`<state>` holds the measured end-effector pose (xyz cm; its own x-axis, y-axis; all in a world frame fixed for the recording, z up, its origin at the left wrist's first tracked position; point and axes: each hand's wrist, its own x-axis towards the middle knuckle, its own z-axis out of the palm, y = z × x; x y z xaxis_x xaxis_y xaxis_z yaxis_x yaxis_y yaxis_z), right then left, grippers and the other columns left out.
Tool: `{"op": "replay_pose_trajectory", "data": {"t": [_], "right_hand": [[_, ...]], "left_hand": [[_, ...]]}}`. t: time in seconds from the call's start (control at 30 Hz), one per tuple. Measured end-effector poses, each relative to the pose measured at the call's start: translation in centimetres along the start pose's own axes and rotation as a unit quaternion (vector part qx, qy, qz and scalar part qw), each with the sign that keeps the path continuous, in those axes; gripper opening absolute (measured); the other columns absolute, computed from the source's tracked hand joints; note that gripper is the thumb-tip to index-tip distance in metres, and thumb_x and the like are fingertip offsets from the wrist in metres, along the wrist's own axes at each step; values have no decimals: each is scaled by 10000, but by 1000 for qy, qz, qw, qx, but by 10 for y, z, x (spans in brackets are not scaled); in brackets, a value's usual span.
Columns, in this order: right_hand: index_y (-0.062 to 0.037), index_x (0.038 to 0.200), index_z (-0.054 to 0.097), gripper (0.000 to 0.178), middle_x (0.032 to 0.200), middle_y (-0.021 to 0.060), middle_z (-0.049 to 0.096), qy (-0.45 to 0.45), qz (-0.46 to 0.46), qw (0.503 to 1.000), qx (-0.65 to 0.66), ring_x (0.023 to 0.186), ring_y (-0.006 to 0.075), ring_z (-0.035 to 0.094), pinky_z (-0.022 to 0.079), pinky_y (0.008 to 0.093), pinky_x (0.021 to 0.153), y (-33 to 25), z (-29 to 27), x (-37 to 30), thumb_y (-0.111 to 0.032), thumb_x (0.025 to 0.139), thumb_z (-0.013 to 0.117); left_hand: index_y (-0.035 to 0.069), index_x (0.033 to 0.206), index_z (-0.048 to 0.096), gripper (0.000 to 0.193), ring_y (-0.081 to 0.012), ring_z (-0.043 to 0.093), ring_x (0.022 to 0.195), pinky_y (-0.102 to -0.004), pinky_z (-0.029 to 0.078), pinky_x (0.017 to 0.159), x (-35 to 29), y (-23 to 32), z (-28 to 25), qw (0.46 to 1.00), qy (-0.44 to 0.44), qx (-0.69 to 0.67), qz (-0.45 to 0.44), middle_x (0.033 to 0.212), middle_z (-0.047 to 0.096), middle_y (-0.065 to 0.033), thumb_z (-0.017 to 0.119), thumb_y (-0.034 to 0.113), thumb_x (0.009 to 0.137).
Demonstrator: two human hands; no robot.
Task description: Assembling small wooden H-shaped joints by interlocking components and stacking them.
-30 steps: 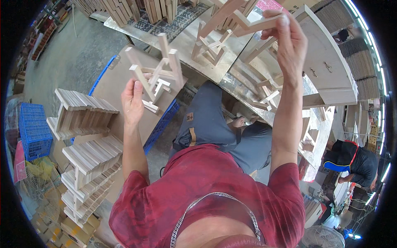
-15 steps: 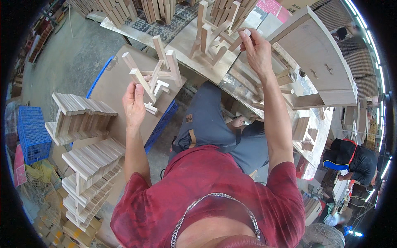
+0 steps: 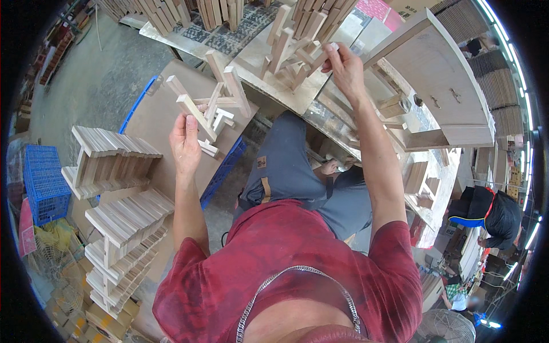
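My left hand (image 3: 186, 146) is closed on one leg of a pale wooden leg frame (image 3: 197, 118), the fingers partly hidden behind the wood. Several square legs and crossing rails make up this frame, which is at the brown board (image 3: 150, 117) on my left. At the bench, my right hand (image 3: 346, 70) pinches the end of a leg on a second wooden leg frame (image 3: 281, 51). That one sits tilted on the light bench top, its legs pointing up and away from me. Small light wood pieces (image 3: 222, 120) show beside the left frame.
Stacked wooden slats (image 3: 117, 163) stand at the left, with a second slat stack (image 3: 128, 220) nearer me. A blue plastic crate (image 3: 47, 186) is beyond them. A large panel (image 3: 437, 80) rises right of my right hand. Upright wood pieces (image 3: 217, 14) crowd the far bench.
My right hand has moved slightly left, and the frame in it leans over more. The left-hand frame has shifted a little left. At the far right, a person has changed posture.
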<state>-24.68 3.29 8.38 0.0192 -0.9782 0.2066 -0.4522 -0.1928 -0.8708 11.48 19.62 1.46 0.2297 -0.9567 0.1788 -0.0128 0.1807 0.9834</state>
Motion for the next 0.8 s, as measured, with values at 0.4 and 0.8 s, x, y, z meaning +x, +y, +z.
{"op": "replay_pose_trajectory", "data": {"t": [0.4,0.8], "right_hand": [[-23,1154,693,387,778,166,687,4,-52,980,-190,705,249,689,534,382,691,30,39,-26,-380,1033,602],[82,1182,589,798,1074,260,700,63,-68,984,-153,974,420,692,556,460,864,49,77,-51,-554,769,835]], "left_hand": [[-2,1244,662,360,-91,579,1003,-263,454,919,-5,4,10,1000,6,-20,-23,1103,688,-32,495,288,1108],[19,1253,670,361,-33,485,839,-218,390,734,-6,-7,9,998,40,-43,1,1143,713,-15,491,296,1106]]}}
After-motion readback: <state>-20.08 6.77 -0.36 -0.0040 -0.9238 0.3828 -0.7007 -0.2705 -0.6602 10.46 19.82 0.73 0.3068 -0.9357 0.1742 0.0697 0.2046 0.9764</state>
